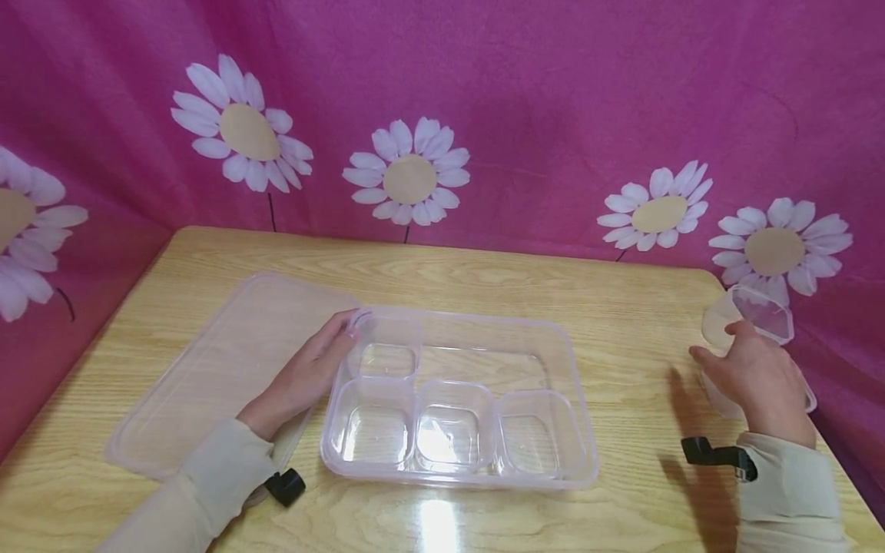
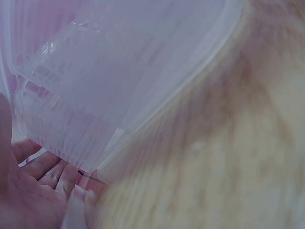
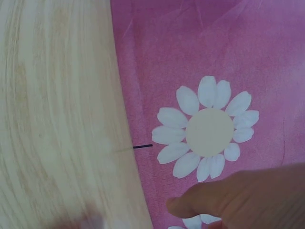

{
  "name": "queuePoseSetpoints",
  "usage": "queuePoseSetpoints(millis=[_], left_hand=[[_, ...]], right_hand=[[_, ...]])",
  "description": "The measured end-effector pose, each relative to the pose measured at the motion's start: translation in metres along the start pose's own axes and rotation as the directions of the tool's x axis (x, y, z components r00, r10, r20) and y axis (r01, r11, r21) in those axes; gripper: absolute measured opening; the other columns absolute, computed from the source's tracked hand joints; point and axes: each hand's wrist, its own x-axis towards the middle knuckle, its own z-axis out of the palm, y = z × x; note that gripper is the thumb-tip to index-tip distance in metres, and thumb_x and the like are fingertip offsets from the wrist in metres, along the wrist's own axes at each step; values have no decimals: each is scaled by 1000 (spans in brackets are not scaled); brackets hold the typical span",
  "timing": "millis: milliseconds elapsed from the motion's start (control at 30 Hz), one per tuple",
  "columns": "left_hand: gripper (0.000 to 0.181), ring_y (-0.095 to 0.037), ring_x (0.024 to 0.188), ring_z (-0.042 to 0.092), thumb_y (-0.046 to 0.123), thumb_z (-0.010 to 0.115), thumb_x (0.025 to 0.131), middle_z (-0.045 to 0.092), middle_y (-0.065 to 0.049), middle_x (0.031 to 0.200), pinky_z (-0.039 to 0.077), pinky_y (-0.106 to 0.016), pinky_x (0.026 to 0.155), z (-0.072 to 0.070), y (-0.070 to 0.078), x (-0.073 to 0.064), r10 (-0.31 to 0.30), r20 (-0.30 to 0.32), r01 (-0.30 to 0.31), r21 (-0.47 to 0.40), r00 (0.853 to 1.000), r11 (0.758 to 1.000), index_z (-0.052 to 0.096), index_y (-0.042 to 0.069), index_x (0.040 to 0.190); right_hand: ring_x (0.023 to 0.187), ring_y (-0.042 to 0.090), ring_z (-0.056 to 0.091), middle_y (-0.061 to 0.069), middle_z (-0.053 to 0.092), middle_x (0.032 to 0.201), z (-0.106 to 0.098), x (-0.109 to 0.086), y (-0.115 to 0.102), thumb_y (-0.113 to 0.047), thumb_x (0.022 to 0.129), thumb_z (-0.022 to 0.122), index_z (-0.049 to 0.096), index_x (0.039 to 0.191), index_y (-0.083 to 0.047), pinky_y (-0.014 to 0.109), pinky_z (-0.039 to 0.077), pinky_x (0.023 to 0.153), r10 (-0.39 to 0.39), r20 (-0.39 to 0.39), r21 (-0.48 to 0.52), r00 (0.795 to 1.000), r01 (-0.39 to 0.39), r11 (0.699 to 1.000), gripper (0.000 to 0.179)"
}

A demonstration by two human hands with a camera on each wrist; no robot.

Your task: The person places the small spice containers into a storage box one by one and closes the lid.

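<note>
The left hand (image 1: 311, 365) loosely grips the clear container (image 1: 477, 326) at 10 o'clock; toward 3 o'clock, the right hand (image 1: 757, 376), thumb spread, hovers by clear tubs (image 1: 766, 309), contact unclear.

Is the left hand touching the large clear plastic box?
Touching: in the head view, the left hand grips the large clear plastic box at its far left corner.

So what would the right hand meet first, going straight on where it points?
Probably the small clear container just beyond the right hand; depth is unclear, so they may already touch.
</note>
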Motion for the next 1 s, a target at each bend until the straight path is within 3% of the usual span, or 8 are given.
queuePoseSetpoints(millis=[300,433,533,667,767,900,1000], left_hand=[[50,-29,151,40,44,35,113,46,-8,161,25,-57,130,0,0,0,-6,1,6,2,1000,1000,38,21,157],[50,-29,153,37,45,35,113,44,-8,162,23,-58,131,0,0,0,-4,-1,4,11,1000,1000,38,22,157],[50,-29,154,36,45,35,113,43,-8,163,22,-58,131,0,0,0,-2,0,2,13,1000,1000,38,22,157],[50,-28,154,36,45,35,113,43,-7,163,22,-58,131,0,0,0,-4,-1,4,19,1000,1000,38,22,157],[50,-28,155,35,45,35,112,43,-7,163,21,-58,132,0,0,0,-4,0,4,17,1000,1000,38,22,157],[51,-29,158,31,46,34,112,40,-7,165,19,-57,132,0,0,1,-2,0,2,18,1000,1000,38,22,157],[51,-30,160,27,46,33,112,38,-7,167,18,-57,133,0,0,1,-6,-5,6,29,1000,1000,38,22,157]], right_hand=[[108,65,53,39,62,123,8,6,3,-38,99,58,53,133,8,67,46,77,-73,-67,-7,995,72,997,57],[103,63,55,37,66,116,12,9,6,-33,98,58,54,129,9,66,46,78,-98,-74,-19,992,97,995,53],[105,63,53,37,66,115,16,11,6,-31,98,58,53,131,9,70,43,85,-86,-62,-4,994,85,996,53],[110,65,49,40,59,127,20,12,6,-33,99,57,51,136,7,72,42,88,-52,-53,21,997,53,998,55],[107,65,51,43,54,131,23,14,7,-35,99,56,51,136,4,69,46,81,-40,-53,14,998,41,999,54],[98,61,56,43,57,124,27,15,10,-35,98,55,52,130,1,61,45,68,-22,-25,-16,999,21,1000,49],[96,59,56,42,58,121,29,16,11,-35,97,55,51,129,-1,59,43,66,1,1,-32,1000,-1,999,47]])
